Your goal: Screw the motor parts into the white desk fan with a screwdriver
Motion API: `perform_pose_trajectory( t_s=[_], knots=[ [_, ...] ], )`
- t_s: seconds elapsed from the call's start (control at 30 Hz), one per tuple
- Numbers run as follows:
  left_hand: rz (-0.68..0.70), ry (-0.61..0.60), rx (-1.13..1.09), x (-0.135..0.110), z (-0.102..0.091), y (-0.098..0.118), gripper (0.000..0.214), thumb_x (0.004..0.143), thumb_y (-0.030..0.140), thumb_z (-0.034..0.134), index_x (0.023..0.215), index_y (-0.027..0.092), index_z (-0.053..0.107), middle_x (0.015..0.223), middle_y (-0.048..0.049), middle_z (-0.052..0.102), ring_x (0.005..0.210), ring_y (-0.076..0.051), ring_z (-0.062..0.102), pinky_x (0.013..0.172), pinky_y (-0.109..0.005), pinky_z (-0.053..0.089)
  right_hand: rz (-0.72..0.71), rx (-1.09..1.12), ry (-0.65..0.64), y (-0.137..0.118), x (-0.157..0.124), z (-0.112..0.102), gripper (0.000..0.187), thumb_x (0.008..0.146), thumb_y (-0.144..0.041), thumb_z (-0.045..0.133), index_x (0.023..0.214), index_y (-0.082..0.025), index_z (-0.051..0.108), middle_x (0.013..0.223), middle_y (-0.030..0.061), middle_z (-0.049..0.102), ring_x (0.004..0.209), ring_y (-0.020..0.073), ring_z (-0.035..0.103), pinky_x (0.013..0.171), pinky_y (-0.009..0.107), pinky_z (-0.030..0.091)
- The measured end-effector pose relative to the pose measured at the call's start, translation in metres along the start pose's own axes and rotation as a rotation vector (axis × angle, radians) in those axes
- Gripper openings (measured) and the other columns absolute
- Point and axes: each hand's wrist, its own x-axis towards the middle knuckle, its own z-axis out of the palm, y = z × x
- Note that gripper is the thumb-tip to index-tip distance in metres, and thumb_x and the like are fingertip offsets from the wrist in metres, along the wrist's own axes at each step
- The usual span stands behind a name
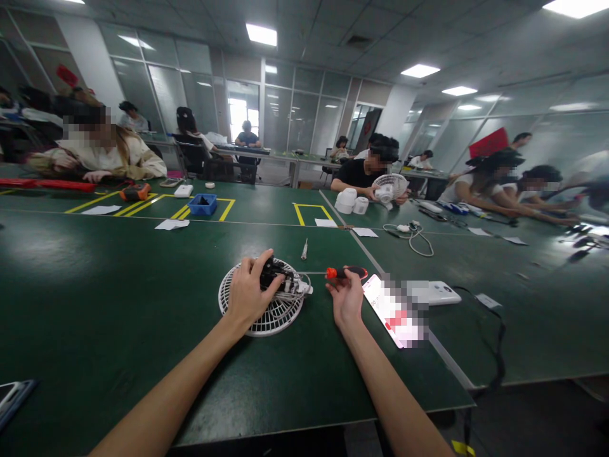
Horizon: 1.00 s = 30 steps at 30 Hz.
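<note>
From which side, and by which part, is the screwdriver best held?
Best by its thick handle, I judge, from the right side, where the right hand holds it: the thin shaft points left, toward the white fan grille.

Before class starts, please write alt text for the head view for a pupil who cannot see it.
The left hand grips a black mechanism on a round white fan grille; the right hand holds a red-and-black screwdriver pointing toward it. Beneath is a green table, with a lit smartphone near the right hand and other people beyond.
</note>
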Motion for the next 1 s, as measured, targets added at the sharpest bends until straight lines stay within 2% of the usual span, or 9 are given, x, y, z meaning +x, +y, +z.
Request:
perform_pose_trajectory(
  t_s=[0.07,0.13,0.27,0.37,0.6,0.7,0.87,0.93,1.0],
  knots=[
    [0.002,0.0,0.002,-0.0002,0.0003,-0.0003,0.055,0.092,0.047,0.063,0.142,0.028,0.049,0.103,-0.0059,0.055,0.089,-0.023,0.059,0.082,-0.039,0.051,-0.009,0.017,-0.018,-0.0004,0.0005,-0.0019,0.038,0.062,-0.035,0.071,0.095,-0.023,0.055,0.075,-0.003,0.071,0.067,0.0163,0.068,0.06,0.027,0.054],
    [0.004,-0.002,0.004,-0.0005,0.0003,-0.0005,0.056,0.092,0.048,0.063,0.142,0.028,0.049,0.103,-0.006,0.055,0.089,-0.023,0.059,0.082,-0.039,0.051,-0.014,0.009,-0.021,-0.0007,0.0008,-0.002,0.038,0.062,-0.033,0.072,0.094,-0.023,0.054,0.071,-0.004,0.069,0.063,0.0152,0.067,0.06,0.026,0.053],
    [-0.008,-0.004,0.003,-0.0006,-0.0004,-0.0001,0.055,0.092,0.049,0.063,0.141,0.029,0.049,0.105,-0.0064,0.055,0.089,-0.023,0.06,0.081,-0.039,0.051,-0.065,-0.053,-0.01,-0.0001,0.0012,0.001,0.043,0.063,-0.037,0.083,0.087,-0.024,0.049,0.058,-0.0096,0.06,0.045,0.0085,0.052,0.047,0.02,0.041],
    [-0.005,-0.004,0.01,-0.0003,-0.0005,-0.0001,0.056,0.092,0.05,0.063,0.142,0.029,0.049,0.105,-0.0067,0.056,0.09,-0.024,0.06,0.083,-0.041,0.051,-0.048,-0.062,-0.016,0.0011,0.0004,0.0026,0.048,0.062,-0.042,0.085,0.09,-0.024,0.05,0.054,-0.0112,0.056,0.042,0.0074,0.046,0.045,0.02,0.035],
    [0.02,-0.001,0.054,0.0008,0.0005,-0.002,0.058,0.091,0.053,0.064,0.14,0.027,0.049,0.108,-0.0076,0.058,0.093,-0.025,0.062,0.084,-0.042,0.051,0.016,0.007,0.032,0.0009,-0.0031,0.0016,0.037,0.059,-0.031,0.069,0.092,-0.026,0.052,0.073,-0.0076,0.068,0.065,0.0132,0.065,0.058,0.024,0.049],
    [0.038,0.008,0.068,0.0018,-0.0015,0.0,0.054,0.09,0.051,0.066,0.136,0.027,0.052,0.107,-0.0075,0.059,0.091,-0.025,0.063,0.082,-0.041,0.051,0.001,-0.024,0.026,-0.0001,-0.0047,0.0023,0.033,0.058,-0.028,0.069,0.085,-0.025,0.051,0.065,-0.008,0.064,0.058,0.0115,0.06,0.056,0.023,0.047],
    [0.043,0.015,0.079,0.003,-0.0046,0.0022,0.051,0.09,0.051,0.066,0.133,0.026,0.053,0.104,-0.0068,0.06,0.087,-0.024,0.063,0.079,-0.039,0.051,-0.045,-0.039,-0.001,0.0011,-0.0073,0.0056,0.037,0.062,-0.033,0.077,0.084,-0.025,0.048,0.057,-0.0103,0.057,0.045,0.0082,0.046,0.048,0.022,0.039],
    [0.044,0.017,0.082,0.0031,-0.0047,0.0019,0.051,0.09,0.051,0.066,0.133,0.026,0.053,0.104,-0.0069,0.06,0.086,-0.024,0.063,0.079,-0.039,0.051,-0.033,-0.041,-0.017,0.0029,-0.0068,0.0054,0.037,0.064,-0.037,0.077,0.083,-0.024,0.048,0.057,-0.0093,0.058,0.045,0.0087,0.046,0.047,0.023,0.039],
    [0.043,0.017,0.083,0.0032,-0.0045,0.0017,0.051,0.09,0.05,0.066,0.132,0.026,0.053,0.105,-0.0069,0.06,0.086,-0.023,0.063,0.079,-0.039,0.051,-0.017,-0.038,-0.016,0.0044,-0.0055,0.0041,0.036,0.063,-0.038,0.075,0.083,-0.024,0.049,0.06,-0.0076,0.06,0.048,0.0107,0.052,0.048,0.024,0.041]
  ],
)
